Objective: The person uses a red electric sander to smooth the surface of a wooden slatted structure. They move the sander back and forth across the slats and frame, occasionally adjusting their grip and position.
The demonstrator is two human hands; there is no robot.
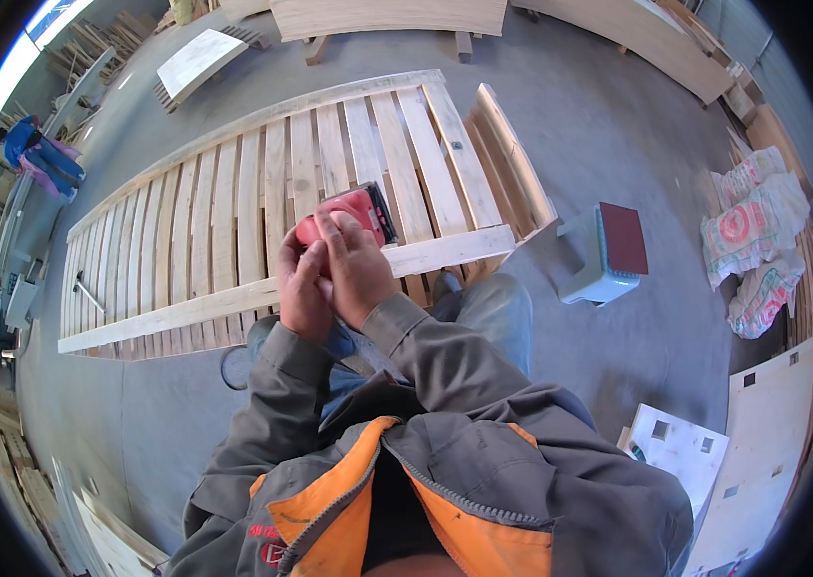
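Both of my hands are closed together around a red hand-held tool with a dark flat edge [366, 210], which looks like a sander. My left hand [301, 287] grips it from the left, fingers bent at its rounded end. My right hand [358, 264] lies against its near side, and the fingers overlap those of the left. The tool is held over the near rail of a slatted wooden frame [262, 291], close to its right end. Its underside is hidden.
A hammer [89, 291] lies on the slats at left. A wooden side panel [512, 168] stands at the frame's right end, near a stool with a dark red top [621, 240]. White sacks [753, 226] lie farther right. At far left is another person [39, 154].
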